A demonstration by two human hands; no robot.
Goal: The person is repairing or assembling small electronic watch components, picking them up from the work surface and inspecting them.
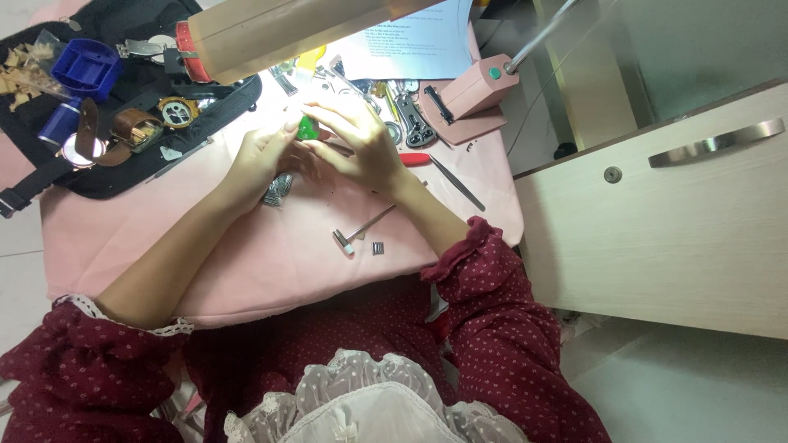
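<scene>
My left hand [258,160] and my right hand [357,139] meet over a pink-covered table [164,246], under a bright lamp. Between their fingertips sits a small green object [307,128], pinched from both sides. A metal watch bracelet [279,189] hangs or lies just below my left hand; whether the hand holds it I cannot tell. Both forearms come out of dark red dotted sleeves.
A small metal hammer [361,230] and a tiny metal block [378,248] lie near the front. Tweezers [456,182], a red-handled tool [414,159], a pink lamp base [472,94], a black tray [123,98] with watches, a blue holder [84,67]. A drawer cabinet [657,213] stands right.
</scene>
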